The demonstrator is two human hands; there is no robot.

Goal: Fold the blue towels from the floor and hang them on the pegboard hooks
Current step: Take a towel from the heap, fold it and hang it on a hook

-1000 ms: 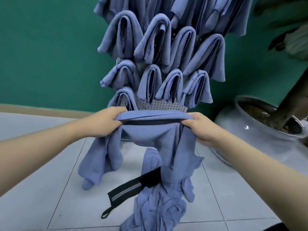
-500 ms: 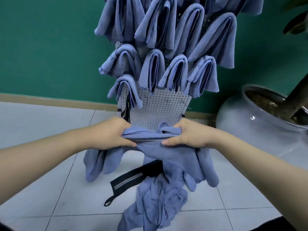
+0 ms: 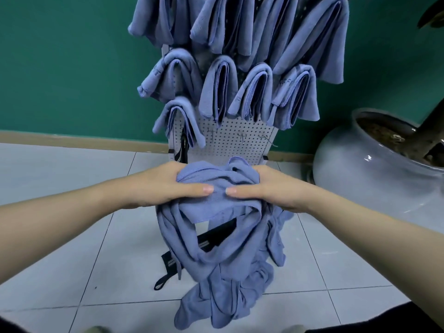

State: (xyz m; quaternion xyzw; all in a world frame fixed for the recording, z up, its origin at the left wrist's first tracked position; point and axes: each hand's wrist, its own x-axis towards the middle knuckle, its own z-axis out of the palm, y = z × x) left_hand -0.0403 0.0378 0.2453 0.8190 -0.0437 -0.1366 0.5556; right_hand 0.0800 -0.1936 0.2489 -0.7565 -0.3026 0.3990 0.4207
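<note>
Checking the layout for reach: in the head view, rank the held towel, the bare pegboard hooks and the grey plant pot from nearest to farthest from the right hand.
1. Held towel, gripped in the right hand.
2. Bare pegboard hooks, just beyond, slightly left.
3. Grey plant pot, far right on the floor.

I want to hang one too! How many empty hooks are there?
3 hooks in a row on the pegboard, right of the lowest towel: left, middle, right. The held towel may hide more.
</note>
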